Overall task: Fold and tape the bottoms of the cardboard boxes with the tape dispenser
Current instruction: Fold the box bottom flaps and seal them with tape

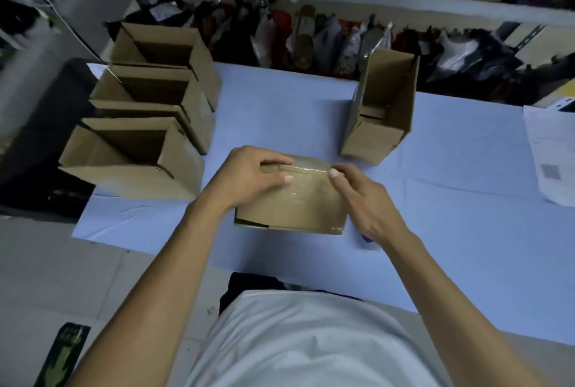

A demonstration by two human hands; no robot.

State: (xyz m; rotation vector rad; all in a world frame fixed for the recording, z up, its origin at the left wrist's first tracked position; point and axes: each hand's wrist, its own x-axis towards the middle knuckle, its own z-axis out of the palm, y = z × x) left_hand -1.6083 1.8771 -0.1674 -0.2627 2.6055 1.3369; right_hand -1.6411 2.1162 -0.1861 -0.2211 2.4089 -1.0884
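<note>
Cluttered shelves back the blue desk, where near its front edge both hands, left hand and right hand, press clear tape onto a light, stiff cardboard box, best gripped by its sides.

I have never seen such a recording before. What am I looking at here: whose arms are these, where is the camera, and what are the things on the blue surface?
There is no machine. A person wears one camera on the head, looking down, so you see their own two bare arms. The left hand and the right hand press on a cardboard box lying on the blue table; shiny clear tape runs across its top. Three open boxes stand in a row at the left, and one more open box stands at the right. White papers lie at the far right edge. I cannot make out a tape dispenser clearly.
</note>
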